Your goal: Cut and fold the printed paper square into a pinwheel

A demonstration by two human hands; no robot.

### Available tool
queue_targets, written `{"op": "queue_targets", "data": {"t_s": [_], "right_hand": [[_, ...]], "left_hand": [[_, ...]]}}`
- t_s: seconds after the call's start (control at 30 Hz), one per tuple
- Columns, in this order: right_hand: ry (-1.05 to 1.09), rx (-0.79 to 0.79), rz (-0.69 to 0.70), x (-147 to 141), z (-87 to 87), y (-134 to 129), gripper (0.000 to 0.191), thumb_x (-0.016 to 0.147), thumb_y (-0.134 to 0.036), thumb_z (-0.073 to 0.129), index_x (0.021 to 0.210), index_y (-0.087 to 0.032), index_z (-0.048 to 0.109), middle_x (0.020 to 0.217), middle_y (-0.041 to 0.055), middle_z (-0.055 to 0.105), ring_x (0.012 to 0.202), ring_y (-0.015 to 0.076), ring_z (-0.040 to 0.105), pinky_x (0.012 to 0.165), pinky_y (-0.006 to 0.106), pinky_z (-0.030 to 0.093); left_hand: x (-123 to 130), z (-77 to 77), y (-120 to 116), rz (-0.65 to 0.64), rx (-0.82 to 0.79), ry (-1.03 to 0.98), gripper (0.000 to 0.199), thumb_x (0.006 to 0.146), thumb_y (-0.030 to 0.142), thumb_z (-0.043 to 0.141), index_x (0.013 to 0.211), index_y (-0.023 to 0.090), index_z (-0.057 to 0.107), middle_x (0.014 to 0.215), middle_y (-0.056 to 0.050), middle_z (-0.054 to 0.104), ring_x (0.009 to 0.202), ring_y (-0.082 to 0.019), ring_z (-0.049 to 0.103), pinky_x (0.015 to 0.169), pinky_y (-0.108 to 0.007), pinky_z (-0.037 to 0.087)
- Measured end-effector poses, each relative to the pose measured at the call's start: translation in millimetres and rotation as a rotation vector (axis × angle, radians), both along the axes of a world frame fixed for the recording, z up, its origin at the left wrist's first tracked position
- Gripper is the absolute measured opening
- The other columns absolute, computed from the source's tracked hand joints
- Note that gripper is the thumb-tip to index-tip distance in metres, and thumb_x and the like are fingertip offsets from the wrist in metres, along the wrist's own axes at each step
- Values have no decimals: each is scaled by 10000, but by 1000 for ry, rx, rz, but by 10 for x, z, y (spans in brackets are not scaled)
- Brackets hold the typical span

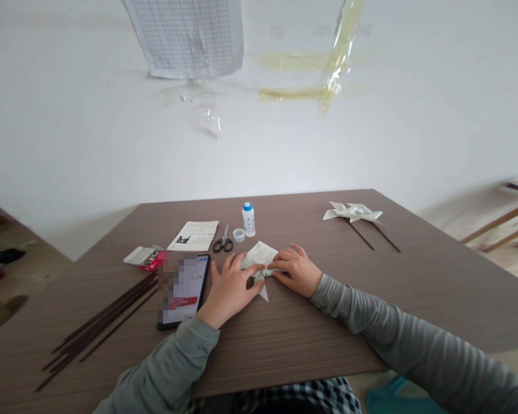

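A printed paper pinwheel (260, 253) lies on the brown table between my hands, with one pointed blade toward me. My left hand (233, 286) grips its left side near the centre, thumb and index finger pressed on the paper. From the right, my right hand (297, 270) pinches the paper by the centre with bent fingers. The fingertips of both hands nearly meet and hide part of the folds. Just beyond the paper stand a white glue bottle with a blue cap (248, 219) and a small clear cup (239, 234).
Black scissors (223, 240), a stack of printed paper (193, 236), a phone (185, 290), an open red box (145, 258) and dark sticks (99, 322) lie to the left. Pinwheels on sticks (357, 213) lie at the back right of the table (328, 356).
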State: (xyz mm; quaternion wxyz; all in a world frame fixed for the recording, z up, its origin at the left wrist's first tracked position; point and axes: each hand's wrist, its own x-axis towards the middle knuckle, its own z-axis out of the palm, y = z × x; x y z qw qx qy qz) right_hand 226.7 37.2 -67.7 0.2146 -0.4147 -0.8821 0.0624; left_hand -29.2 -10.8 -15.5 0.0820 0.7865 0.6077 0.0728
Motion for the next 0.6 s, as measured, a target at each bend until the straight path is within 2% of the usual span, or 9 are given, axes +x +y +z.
{"op": "queue_targets", "data": {"t_s": [0.2, 0.43, 0.6], "right_hand": [[-3, -9, 2, 1, -11, 4, 275, 1232, -318, 813, 1424, -360, 1007, 1349, 96, 957, 1290, 347, 883, 1481, 722, 508], [-2, 17, 17, 8, -63, 21, 260, 1243, -326, 811, 1419, -354, 1001, 1341, 98, 958, 1294, 336, 877, 1470, 705, 515], [7, 42, 29, 13, -81, 21, 257, 1235, -294, 817, 1408, -341, 1001, 1332, 96, 963, 1271, 339, 889, 1457, 715, 524]], "left_hand": [[11, 28, -8, 24, -15, -6, 481, 1182, 409, 886, 1657, 470, 929, 1990, -153, 655, 1900, -542, 521, 1516, -994, 342], [13, 23, -15, 29, 12, -6, 413, 1169, 363, 907, 1568, 452, 973, 1985, -136, 663, 1892, -530, 537, 1521, -976, 356], [9, 19, -18, 18, 7, 3, 417, 1184, 352, 900, 1584, 449, 968, 1975, -141, 681, 1882, -517, 557, 1526, -976, 347]]}}
